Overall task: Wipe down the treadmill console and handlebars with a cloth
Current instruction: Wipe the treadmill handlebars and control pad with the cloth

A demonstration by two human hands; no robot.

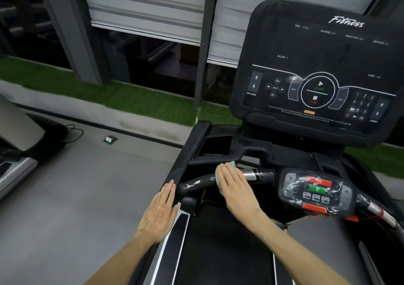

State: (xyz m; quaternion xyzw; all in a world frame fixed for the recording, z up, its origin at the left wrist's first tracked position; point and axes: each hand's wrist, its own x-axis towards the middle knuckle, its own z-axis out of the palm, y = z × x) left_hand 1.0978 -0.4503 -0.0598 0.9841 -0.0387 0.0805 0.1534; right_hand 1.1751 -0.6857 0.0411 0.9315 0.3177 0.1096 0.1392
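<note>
The right grip [235, 186], a bare hand with its fingers straight and held together, lies palm-down on a pale green cloth [231, 165] and presses it onto the black curved front handlebar [196, 185] of the treadmill. The cloth shows only at the fingertips and along the hand's left edge; the rest is hidden beneath the palm. Just to the right of the fingers, a shiny silver sensor sleeve [249, 173] rings the same bar.

The left grip [158, 214] is flat too, with its fingers extended and holding nothing. Its fingertips touch the black side rail [185, 160] at the treadmill's left edge.

Beyond the bar rises the large black console [317, 66], tilted back, with white button markings and the word "Fitness" at its top. To the right of the cloth sits a smaller oval control pad wrapped in clear plastic film [317, 190], with green and red buttons showing through. The dark running belt [218, 241] lies under both forearms.

To the left is grey floor [76, 186], with a small white box [110, 140] on it and a strip of green artificial turf [142, 101] beyond.
</note>
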